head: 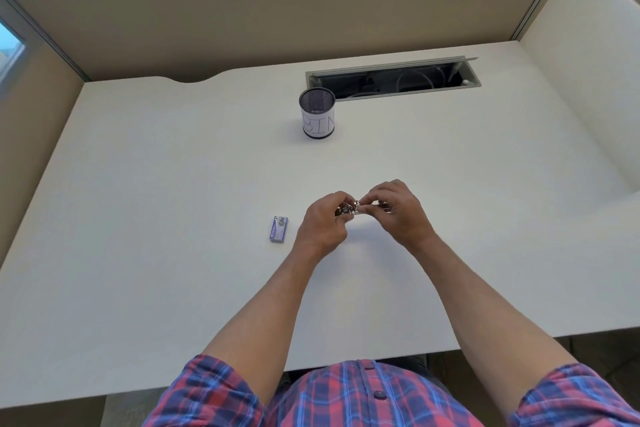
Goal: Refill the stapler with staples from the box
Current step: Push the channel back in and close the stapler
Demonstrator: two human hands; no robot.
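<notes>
A small metal stapler (349,210) is held just above the white desk (173,184) at its middle. My left hand (323,222) grips its left end with curled fingers. My right hand (398,210) pinches the stapler's right part between thumb and fingers; most of the stapler is hidden by both hands. Whether a strip of staples is between my fingers cannot be made out. The small blue staple box (279,229) lies flat on the desk to the left of my left hand, apart from it.
A black mesh cup (317,113) with a paper label reading "BIN" stands farther back. Behind it an open cable tray (393,78) is sunk into the desk. Beige partition walls enclose the back and sides. The desk's front edge runs just before my shirt.
</notes>
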